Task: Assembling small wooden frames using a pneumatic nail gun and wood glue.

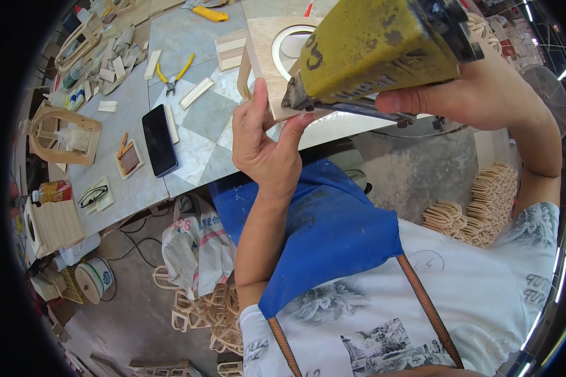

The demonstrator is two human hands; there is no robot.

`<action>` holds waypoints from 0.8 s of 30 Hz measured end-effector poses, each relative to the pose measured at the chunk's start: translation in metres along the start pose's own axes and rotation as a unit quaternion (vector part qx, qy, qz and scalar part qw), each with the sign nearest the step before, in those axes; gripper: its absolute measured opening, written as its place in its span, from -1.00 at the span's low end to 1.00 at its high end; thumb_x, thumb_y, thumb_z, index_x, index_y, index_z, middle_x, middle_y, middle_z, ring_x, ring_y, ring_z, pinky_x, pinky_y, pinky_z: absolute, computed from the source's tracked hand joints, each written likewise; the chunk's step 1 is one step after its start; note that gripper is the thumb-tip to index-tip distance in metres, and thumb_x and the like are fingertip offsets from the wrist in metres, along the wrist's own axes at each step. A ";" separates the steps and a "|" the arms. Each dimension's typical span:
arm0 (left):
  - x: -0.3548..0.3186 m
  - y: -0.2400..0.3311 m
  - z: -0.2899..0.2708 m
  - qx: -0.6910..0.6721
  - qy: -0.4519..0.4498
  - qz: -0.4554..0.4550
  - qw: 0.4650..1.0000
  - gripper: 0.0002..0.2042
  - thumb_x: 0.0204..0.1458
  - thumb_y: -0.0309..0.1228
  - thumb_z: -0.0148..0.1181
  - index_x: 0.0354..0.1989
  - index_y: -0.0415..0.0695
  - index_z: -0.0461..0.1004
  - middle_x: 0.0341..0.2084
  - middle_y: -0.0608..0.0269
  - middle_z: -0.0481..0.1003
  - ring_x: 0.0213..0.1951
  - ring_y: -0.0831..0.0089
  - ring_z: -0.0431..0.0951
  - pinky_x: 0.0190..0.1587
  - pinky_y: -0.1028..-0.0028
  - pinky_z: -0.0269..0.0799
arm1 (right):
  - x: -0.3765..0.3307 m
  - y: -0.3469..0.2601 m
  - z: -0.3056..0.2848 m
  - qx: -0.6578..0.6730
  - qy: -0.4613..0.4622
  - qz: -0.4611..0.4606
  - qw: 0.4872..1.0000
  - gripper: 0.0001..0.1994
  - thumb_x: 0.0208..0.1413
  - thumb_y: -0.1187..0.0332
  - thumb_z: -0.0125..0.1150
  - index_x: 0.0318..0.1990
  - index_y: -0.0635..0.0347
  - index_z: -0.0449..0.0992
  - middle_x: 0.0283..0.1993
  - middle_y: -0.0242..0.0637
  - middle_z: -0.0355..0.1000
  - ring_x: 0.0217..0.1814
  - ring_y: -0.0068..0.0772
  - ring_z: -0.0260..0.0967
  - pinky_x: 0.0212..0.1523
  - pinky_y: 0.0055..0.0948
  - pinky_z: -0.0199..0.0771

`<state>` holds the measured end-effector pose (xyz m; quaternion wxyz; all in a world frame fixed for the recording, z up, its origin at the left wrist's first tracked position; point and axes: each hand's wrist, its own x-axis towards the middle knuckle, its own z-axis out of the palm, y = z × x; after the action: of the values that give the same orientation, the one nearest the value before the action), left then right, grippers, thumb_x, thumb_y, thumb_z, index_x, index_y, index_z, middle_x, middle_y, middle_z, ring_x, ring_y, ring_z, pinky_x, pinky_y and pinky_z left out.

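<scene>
Yellow, scuffed paint covers the nail gun (377,60), gripped by the right hand (468,94); the thumb lies along its lower side, and most of the other fingers are hidden. Its metal nose (299,94) points at the near end of a wooden box (265,50), though whether they touch I cannot tell. The left hand (267,141) grasps that end of the box, one finger up its left side and the thumb at its near edge. The box, with a round opening in its upper panel, is at the near edge of the worktop (129,188). Left of it on the worktop are yellow-handled pliers (171,85), a pale wooden strip (197,93) and a black smartphone (159,139).
</scene>
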<state>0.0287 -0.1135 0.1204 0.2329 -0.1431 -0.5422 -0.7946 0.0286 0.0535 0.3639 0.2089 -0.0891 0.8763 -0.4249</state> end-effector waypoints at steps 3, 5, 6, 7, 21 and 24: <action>0.000 0.001 0.001 0.003 -0.001 0.003 1.000 -0.28 -0.12 -0.67 0.53 0.33 -0.17 0.45 -0.09 0.25 0.47 -0.15 0.48 0.51 -0.05 0.52 0.57 | -0.001 -0.002 0.001 -0.014 0.005 0.002 1.000 -0.64 0.19 0.35 0.42 0.07 0.29 0.52 0.04 -0.12 0.59 -0.02 -0.27 0.55 -0.05 -0.41 0.62; 0.000 0.002 0.001 0.005 -0.001 0.006 1.000 -0.28 -0.11 -0.68 0.52 0.33 -0.18 0.45 -0.10 0.25 0.46 -0.15 0.48 0.51 -0.05 0.52 0.56 | -0.002 -0.005 0.000 -0.030 -0.001 0.005 1.000 -0.66 0.19 0.35 0.42 0.05 0.29 0.52 0.01 -0.14 0.59 -0.04 -0.27 0.55 -0.08 -0.41 0.62; 0.000 0.003 0.001 0.006 -0.001 0.008 1.000 -0.28 -0.11 -0.69 0.52 0.33 -0.18 0.44 -0.10 0.25 0.46 -0.15 0.48 0.50 -0.04 0.52 0.56 | -0.002 -0.006 0.000 -0.039 -0.003 0.006 0.999 -0.66 0.19 0.35 0.42 0.04 0.29 0.52 -0.01 -0.14 0.60 -0.06 -0.28 0.55 -0.09 -0.40 0.61; 0.000 0.003 0.001 0.004 -0.003 0.009 1.000 -0.28 -0.11 -0.69 0.52 0.33 -0.18 0.44 -0.10 0.25 0.46 -0.15 0.48 0.50 -0.04 0.52 0.56 | -0.002 -0.006 0.000 -0.039 0.000 0.006 0.999 -0.66 0.19 0.35 0.42 0.04 0.29 0.52 -0.01 -0.14 0.60 -0.06 -0.28 0.55 -0.09 -0.40 0.61; 0.000 0.006 0.001 -0.001 -0.001 -0.009 1.000 -0.29 -0.10 -0.71 0.50 0.33 -0.22 0.43 -0.13 0.26 0.43 -0.17 0.50 0.48 -0.05 0.54 0.53 | -0.001 0.005 0.001 -0.016 0.010 -0.062 0.998 -0.67 0.22 0.36 0.39 0.07 0.28 0.51 -0.01 -0.12 0.60 -0.06 -0.28 0.55 -0.09 -0.41 0.62; -0.001 0.003 0.000 -0.001 -0.001 -0.004 1.000 -0.28 -0.10 -0.72 0.49 0.33 -0.22 0.43 -0.12 0.26 0.43 -0.17 0.50 0.48 -0.05 0.54 0.52 | 0.000 0.003 0.001 -0.029 0.009 -0.039 0.999 -0.65 0.22 0.37 0.39 0.09 0.29 0.49 0.00 -0.11 0.59 -0.05 -0.26 0.55 -0.06 -0.39 0.61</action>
<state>0.0316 -0.1140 0.1225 0.2291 -0.1416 -0.5425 -0.7957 0.0293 0.0553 0.3612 0.1813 -0.1254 0.8861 -0.4078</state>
